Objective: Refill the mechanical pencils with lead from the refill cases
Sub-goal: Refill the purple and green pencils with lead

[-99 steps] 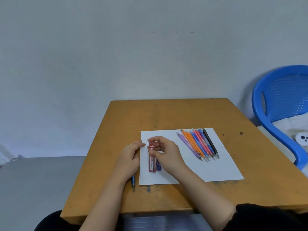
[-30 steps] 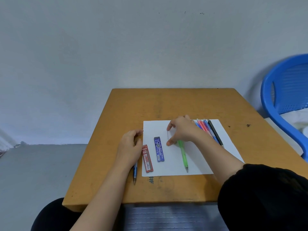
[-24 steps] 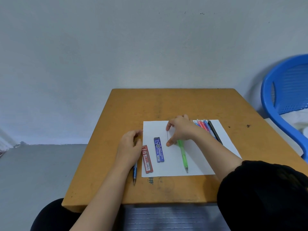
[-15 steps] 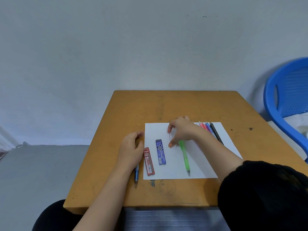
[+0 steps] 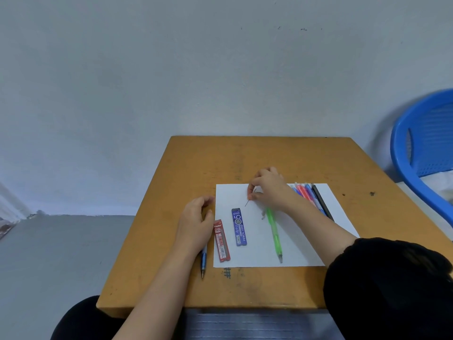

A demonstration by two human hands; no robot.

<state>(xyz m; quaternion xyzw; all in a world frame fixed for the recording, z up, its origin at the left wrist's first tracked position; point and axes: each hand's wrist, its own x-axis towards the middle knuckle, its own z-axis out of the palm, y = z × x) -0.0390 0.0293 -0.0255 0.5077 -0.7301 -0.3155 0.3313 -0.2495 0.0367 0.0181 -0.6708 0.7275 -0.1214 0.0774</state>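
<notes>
A: What has the right hand (image 5: 268, 188) got?

B: A thin stick of lead (image 5: 246, 204), pinched between thumb and forefinger. It slants, and its lower end pokes out below the pinch, over the white sheet (image 5: 306, 251). I cannot tell whether it touches the paper.

A: And the refill cases?

B: Both lie flat on the sheet, to the left of that pinch and nearer the person. The blue case (image 5: 239, 227) is the closer of the two to the pinch. The red case (image 5: 221, 241) lies further left, along the sheet's left edge.

A: So the red one is by the left hand (image 5: 196, 224)?

B: Just beside it. That hand rests on the table (image 5: 245, 158) with its fingers curled over a blue pencil (image 5: 203, 261). The barrel comes out from under the heel of the hand, tip toward the person.

A: Other pencils?

B: A green pencil (image 5: 274, 234) lies on the sheet, just right of the pinch. Its top end is hidden under the right hand and its tip points toward the person. Further right of the pinch is a row of coloured pencils (image 5: 311, 195), partly covered by the forearm.

A: Anything past the table?

B: A blue chair (image 5: 416, 155), well off to the right.
</notes>
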